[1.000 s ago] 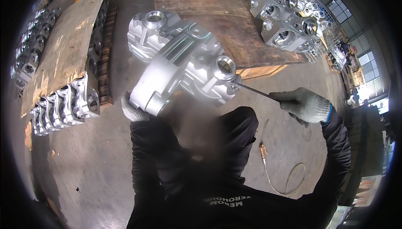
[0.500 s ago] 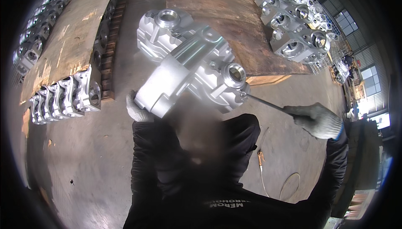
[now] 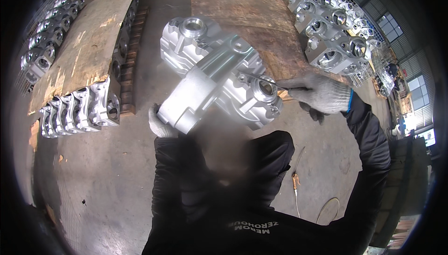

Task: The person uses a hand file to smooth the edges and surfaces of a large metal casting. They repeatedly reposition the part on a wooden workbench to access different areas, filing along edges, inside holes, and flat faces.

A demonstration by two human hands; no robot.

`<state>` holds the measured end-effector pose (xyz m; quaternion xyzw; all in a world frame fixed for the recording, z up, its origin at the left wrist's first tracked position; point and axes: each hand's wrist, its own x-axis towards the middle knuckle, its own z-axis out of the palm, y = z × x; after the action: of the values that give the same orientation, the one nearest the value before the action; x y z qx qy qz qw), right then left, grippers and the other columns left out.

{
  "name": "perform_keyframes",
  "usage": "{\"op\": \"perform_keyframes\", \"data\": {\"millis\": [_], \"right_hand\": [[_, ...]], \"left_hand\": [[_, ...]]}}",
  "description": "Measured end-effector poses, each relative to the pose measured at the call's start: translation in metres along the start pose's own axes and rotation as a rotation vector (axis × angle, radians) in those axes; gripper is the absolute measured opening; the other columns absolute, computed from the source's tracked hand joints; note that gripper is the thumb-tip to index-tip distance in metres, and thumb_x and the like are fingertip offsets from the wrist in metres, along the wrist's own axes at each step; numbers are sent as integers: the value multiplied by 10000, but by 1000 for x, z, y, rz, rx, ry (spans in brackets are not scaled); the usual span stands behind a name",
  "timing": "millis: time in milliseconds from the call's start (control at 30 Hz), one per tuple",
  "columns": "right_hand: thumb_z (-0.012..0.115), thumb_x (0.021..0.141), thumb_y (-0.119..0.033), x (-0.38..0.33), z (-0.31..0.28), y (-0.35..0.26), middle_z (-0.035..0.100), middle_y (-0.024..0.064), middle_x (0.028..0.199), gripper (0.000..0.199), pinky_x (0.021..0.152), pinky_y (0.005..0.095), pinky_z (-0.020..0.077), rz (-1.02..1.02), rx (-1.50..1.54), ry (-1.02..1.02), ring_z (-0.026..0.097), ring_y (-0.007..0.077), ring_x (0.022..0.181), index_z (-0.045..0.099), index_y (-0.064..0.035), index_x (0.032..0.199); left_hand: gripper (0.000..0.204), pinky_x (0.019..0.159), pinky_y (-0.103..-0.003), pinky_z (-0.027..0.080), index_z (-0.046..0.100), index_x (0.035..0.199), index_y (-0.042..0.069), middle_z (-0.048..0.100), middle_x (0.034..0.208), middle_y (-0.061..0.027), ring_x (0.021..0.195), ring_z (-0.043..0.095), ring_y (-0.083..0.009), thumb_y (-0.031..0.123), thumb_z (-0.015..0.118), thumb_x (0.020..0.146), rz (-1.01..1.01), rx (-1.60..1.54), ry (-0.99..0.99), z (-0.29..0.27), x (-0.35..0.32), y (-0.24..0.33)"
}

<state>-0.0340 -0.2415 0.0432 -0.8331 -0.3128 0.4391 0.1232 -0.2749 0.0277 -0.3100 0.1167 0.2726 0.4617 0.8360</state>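
Rod moved up, casting between gloved hands

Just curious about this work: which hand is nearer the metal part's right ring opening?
Right. The right hand is just right of the ring opening; the left hand is lower left, against the metal part.

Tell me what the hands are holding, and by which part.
The right hand grips a thin rod by its right end. The left hand touches the silver casting at its near left corner; whether it grips cannot be told.
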Motion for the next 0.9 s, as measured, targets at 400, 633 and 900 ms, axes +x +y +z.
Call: {"op": "perform_keyframes", "data": {"millis": [400, 633, 900], "right_hand": [[709, 836, -8, 25, 24, -1, 701, 190, 1130, 707, 872, 481, 622, -226, -574, 618, 762, 374, 994, 497, -74, 1507], [729, 922, -81, 118, -3, -52, 684, 166, 1185, 283, 933, 444, 588, -773, -483, 1002, 726, 395, 1057, 762, -75, 1203], [771, 905, -152, 253, -54, -143, 803, 139, 980, 242, 841, 384, 578, -678, -179, 743, 760, 255, 894, 806, -15, 1101]], "left_hand": [[353, 788, -363, 581, 660, 998, 5, 712, 926, -109, 856, 708, -227, 320, 530, 1089, 52, 51, 94, -1, 2, -4], [351, 756, -349, 599, 668, 990, 11, 710, 894, -116, 806, 714, -221, 342, 582, 1069, 141, 139, 141, 11, -11, -3], [333, 863, -393, 603, 664, 1023, 22, 716, 961, -113, 925, 716, -233, 335, 567, 1082, 94, 261, 80, 19, -28, 11]]}}
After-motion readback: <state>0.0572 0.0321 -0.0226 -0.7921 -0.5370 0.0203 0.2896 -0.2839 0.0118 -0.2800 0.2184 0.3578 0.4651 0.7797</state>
